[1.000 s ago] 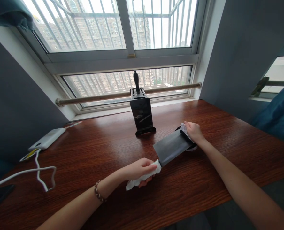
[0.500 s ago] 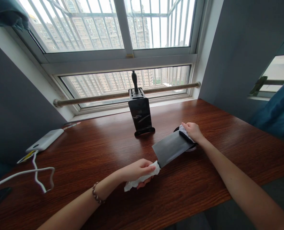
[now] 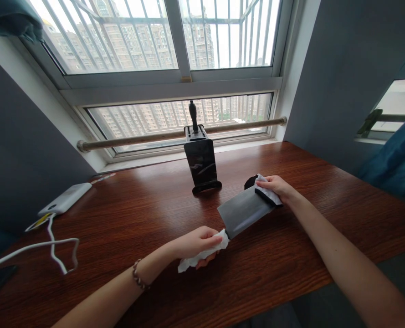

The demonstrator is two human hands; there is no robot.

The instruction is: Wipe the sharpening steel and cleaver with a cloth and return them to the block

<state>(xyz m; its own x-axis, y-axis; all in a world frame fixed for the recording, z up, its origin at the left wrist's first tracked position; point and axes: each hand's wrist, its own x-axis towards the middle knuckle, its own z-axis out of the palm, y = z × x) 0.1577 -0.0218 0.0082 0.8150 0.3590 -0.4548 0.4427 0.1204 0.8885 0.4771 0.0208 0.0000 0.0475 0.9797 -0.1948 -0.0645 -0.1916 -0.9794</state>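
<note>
A wide cleaver [image 3: 243,212] with a grey blade is held slanted just above the brown wooden table [image 3: 147,214]. My right hand [image 3: 277,187] is closed round its black handle, with a white tissue pressed against the handle. My left hand [image 3: 196,243] pinches a crumpled white tissue [image 3: 202,255] against the blade's near corner. A bead bracelet sits on my left wrist.
A black knife block [image 3: 202,164] with one dark handle sticking up stands behind the cleaver, near the window rail. At the left lie a white power bank [image 3: 66,198] and a looping white cable [image 3: 48,243]. A dark phone lies at the left edge. Grey walls flank the table.
My right hand has lifted the cleaver's handle slightly, and the handle's dark end now shows. My left hand with the tissue has stayed almost still.
</note>
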